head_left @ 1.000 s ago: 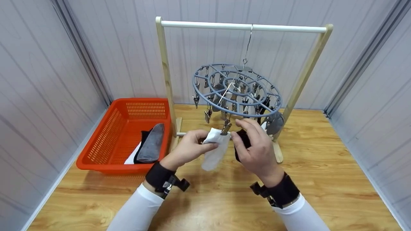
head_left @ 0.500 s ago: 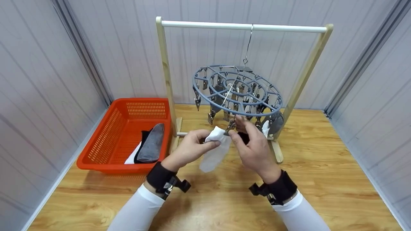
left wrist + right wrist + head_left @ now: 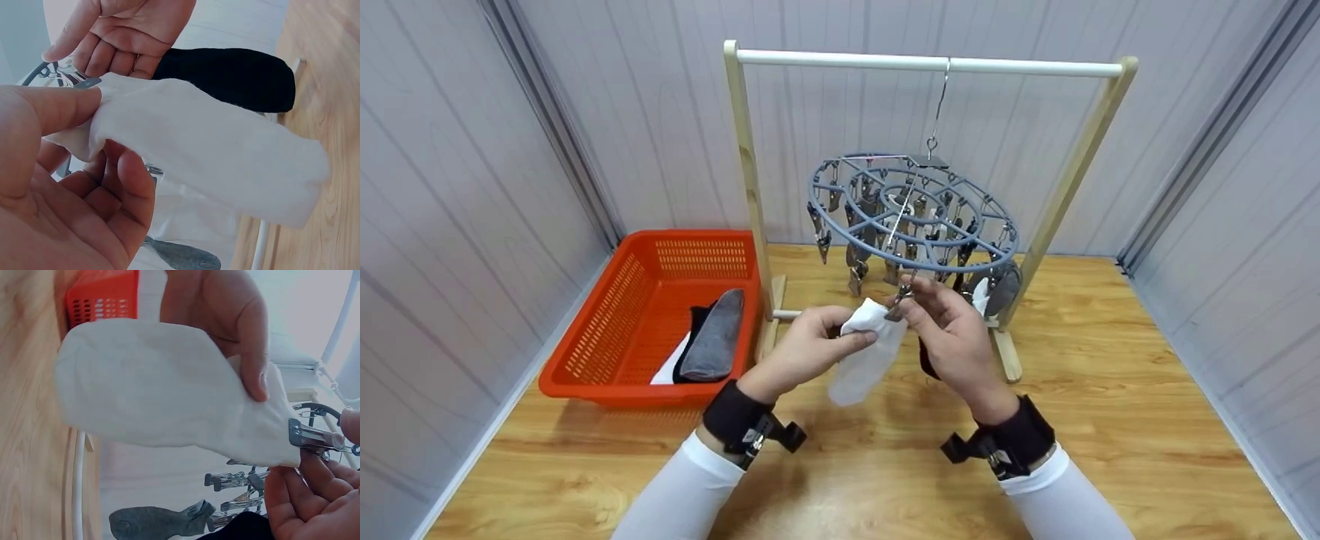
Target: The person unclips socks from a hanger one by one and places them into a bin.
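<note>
1. While my left hand (image 3: pixel 802 345) pinches the white sock (image 3: pixel 868 371) near its cuff, my thumb presses on the cloth and my other fingers curl in underneath.
2. My right hand (image 3: pixel 960 349) holds a narrow pinch on the metal clip (image 3: pixel 315 437) — thumb at the handle end, fingers curled on the side below.
3. The sock hangs toe down between my two hands, under the front edge of the round hanger (image 3: pixel 919 265) and to the right of the red basket (image 3: pixel 622 392). The clip's front plate lies over one corner of the cuff.
4. Cloth covers some of my left fingertips, and the clip's rear jaw is behind the cuff, so I cannot tell how far its jaws stand apart.
5. My right hand is cut off at the edge of the right wrist view — just how my thumb meets the handle is hard to make out.
6. A black sock (image 3: pixel 242 81) is partly hidden by my right hand; its upper end is out of sight.
</note>
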`<state>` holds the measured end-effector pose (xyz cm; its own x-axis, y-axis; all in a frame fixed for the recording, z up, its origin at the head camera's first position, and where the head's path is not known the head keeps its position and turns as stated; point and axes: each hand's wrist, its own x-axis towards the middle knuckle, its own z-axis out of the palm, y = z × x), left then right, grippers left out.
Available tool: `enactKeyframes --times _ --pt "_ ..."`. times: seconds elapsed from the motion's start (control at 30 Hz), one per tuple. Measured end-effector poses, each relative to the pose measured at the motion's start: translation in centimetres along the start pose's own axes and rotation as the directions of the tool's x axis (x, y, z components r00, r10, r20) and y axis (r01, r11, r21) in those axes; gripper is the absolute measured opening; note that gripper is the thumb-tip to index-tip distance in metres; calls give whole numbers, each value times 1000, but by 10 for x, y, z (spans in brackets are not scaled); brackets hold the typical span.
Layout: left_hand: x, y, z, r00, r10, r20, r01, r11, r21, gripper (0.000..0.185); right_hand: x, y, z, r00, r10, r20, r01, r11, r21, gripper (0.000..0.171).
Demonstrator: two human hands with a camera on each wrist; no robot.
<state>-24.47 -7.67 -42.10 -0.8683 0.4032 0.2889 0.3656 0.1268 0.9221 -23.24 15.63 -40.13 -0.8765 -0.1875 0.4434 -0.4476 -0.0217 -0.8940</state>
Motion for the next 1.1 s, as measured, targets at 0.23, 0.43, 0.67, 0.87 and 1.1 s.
enactKeyframes --times 0.23,0.43,0.67,0.87,1.1 --pt "-1 0 1 1000 -16 -1 16 1000 14 17 1 -1 0 999 22 -36 -20 998 57 38" --pt "-2 2 0 1000 -29 4 29 999 22 17 1 0 0 999 -17 -44 17 1000 -1 31" --pt "-3 5 0 998 -58 36 58 998 -12 20 2 1 0 993 -79 -86 76 996 -38 27" --pt "-3 6 0 997 -68 46 68 997 -18 20 1 2 -1 987 -116 -113 109 991 -74 27" --pt "-3 6 -1 995 -93 40 93 996 -1 20 0 1 -3 984 -117 -135 109 992 -70 27"
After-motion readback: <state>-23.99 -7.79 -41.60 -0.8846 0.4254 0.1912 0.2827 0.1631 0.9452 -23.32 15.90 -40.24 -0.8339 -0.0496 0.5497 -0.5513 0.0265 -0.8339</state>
